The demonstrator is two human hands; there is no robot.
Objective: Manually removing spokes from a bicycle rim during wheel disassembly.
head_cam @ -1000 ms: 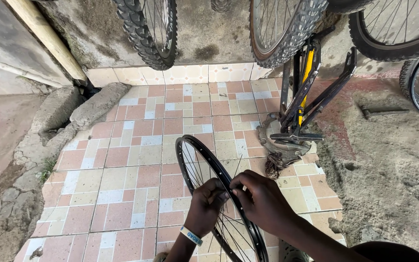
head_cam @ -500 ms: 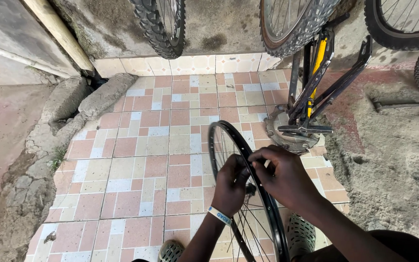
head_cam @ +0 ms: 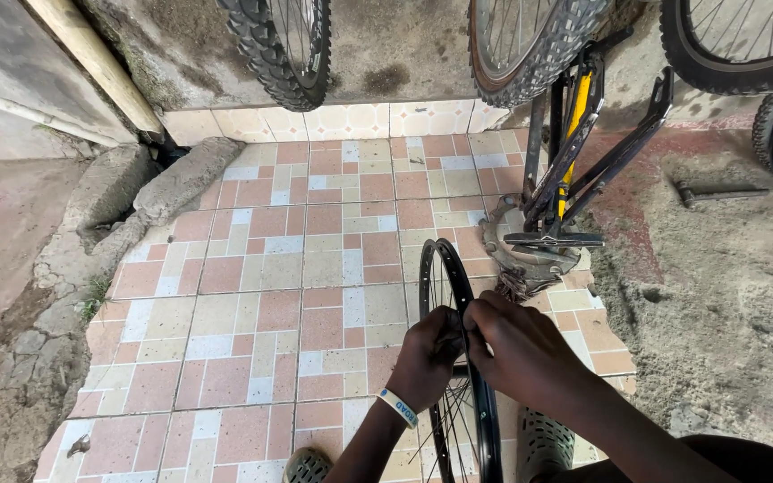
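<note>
The bare black wheel rim (head_cam: 458, 358) stood upright on the tiled floor (head_cam: 252, 295). Left hand (head_cam: 427, 358) and right hand (head_cam: 521, 344) pinched its spokes (head_cam: 458, 429) together; spoke fitting appeared underway, demanding steady alignment next.

no packages, labels, signs or screens anywhere in view

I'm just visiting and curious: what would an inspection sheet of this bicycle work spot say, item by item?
Surface: pink and cream tiled floor, worn at its edges.
Job's things: bare black spoked bicycle rim, standing upright.
Clutter: dark metal tool on the dirt; broken concrete chunks.
Hands: left hand and right hand both closed on the rim's near edge.
Cables: nothing seen.
Surroundings: knobbly bicycle tyres above, black and yellow bicycle frame, wooden pole.
</note>
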